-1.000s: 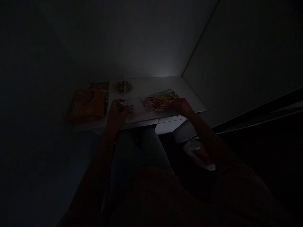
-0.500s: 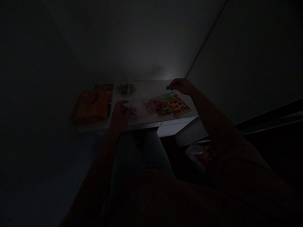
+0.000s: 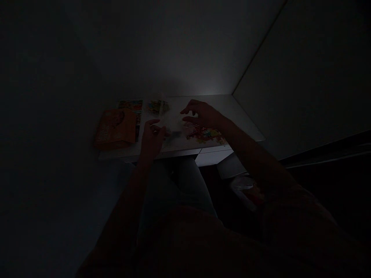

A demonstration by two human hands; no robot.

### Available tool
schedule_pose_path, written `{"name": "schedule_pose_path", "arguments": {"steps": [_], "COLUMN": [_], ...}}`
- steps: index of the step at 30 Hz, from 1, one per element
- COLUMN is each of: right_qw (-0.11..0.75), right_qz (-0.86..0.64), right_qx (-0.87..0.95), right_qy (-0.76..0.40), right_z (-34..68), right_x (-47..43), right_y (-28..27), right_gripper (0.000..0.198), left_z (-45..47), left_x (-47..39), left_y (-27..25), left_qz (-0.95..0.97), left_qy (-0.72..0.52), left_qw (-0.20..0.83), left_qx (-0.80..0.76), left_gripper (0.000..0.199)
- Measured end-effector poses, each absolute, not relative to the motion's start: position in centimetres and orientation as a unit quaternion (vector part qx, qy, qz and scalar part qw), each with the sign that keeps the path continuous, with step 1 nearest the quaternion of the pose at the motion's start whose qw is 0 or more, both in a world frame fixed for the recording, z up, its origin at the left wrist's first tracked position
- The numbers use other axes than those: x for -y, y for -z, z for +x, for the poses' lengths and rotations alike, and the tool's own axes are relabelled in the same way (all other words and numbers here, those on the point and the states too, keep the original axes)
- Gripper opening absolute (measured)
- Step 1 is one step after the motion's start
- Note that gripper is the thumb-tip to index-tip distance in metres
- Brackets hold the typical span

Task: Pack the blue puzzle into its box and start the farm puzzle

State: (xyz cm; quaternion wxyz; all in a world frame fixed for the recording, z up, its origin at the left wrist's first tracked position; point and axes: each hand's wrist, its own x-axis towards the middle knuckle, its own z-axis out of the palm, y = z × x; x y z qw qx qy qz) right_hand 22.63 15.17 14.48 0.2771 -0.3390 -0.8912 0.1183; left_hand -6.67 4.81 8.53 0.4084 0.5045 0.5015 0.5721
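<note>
Multicoloured flat jigsaw (image 3: 207, 134) lies near the front edge of white surface (image 3: 235, 106); curled left hand (image 3: 152, 139) pinches clear plastic bag (image 3: 174, 124); half-open right hand (image 3: 204, 115), seemingly empty, probably fetching from it, next needs pinching.

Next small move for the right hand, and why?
Probably ease the right hand toward the clear plastic beside the left hand: the right thumb and forefinger are parted with nothing visible between them, and the plastic is near their tips. Too dark to judge the left grip.
</note>
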Motion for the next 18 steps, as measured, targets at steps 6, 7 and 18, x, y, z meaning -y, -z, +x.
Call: {"name": "schedule_pose_path", "arguments": {"steps": [6,7,18], "right_qw": [0.240,0.212,0.085], "right_qz": [-0.441,-0.459,-0.447], "right_qx": [0.860,0.859,0.890], "right_qy": [-0.092,-0.084,0.030], "right_z": [29.4,30.4,32.0], "right_x": [-12.5,-11.6,-9.0], "right_y": [-11.2,-9.9,-2.7], "right_gripper": [0.032,0.031,0.043], "left_z": [-7.5,-7.6,-8.0], "left_x": [-4.8,-4.9,-4.6], "left_y": [-7.9,-7.9,-7.7], "left_qz": [0.479,0.474,0.455], "left_qy": [-0.591,-0.598,-0.615], "left_qw": [0.414,0.414,0.408], "left_qx": [-0.500,-0.497,-0.499], "left_gripper": [0.039,0.040,0.043]}}
